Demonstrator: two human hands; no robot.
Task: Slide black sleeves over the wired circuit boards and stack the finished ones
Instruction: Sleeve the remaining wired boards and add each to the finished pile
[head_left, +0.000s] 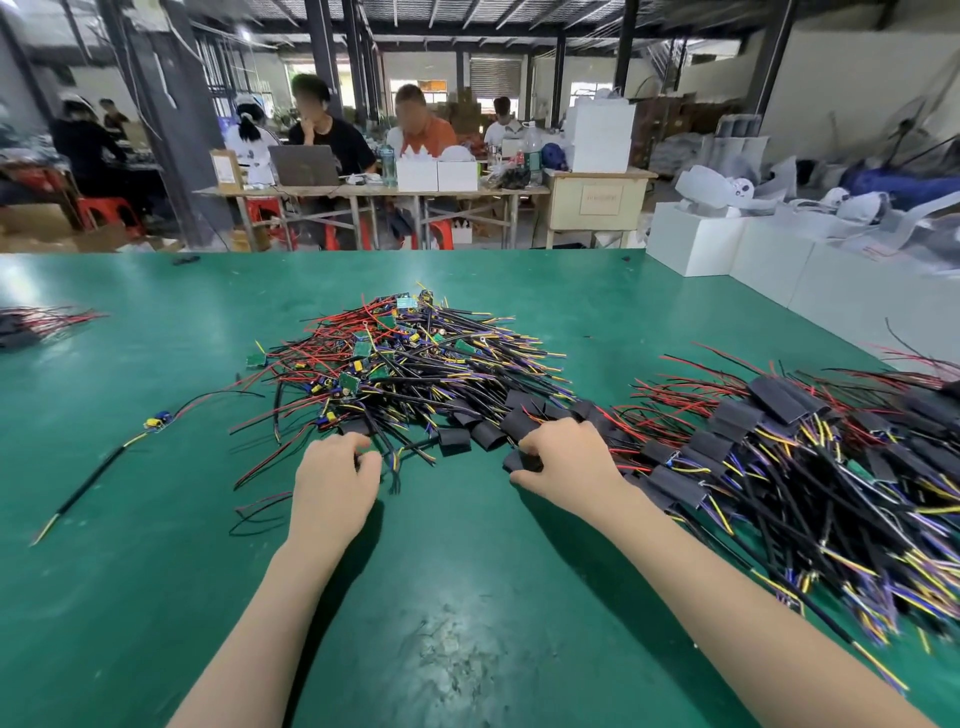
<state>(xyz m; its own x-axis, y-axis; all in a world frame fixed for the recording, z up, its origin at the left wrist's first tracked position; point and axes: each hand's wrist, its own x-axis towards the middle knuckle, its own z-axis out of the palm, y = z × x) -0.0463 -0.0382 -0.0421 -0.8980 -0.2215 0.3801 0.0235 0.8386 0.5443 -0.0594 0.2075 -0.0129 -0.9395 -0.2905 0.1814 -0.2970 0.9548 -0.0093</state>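
A tangled heap of bare wired circuit boards (400, 358) lies in the middle of the green table (156, 519). Loose black sleeves (470, 431) lie along its near edge. My left hand (337, 475) curls at the heap's near edge and pinches a thin black wired piece there. My right hand (563, 457) grips a black sleeve (519, 460) at the fingertips. To the right spreads a big stack of finished sleeved boards (779, 452) with wires fanning out.
One lone wired board (158, 421) with a long black cable lies at the left. A small bundle of sleeved pieces (31, 325) sits at the far left edge. White boxes (727, 244) stand beyond the right table corner. People sit at a far table.
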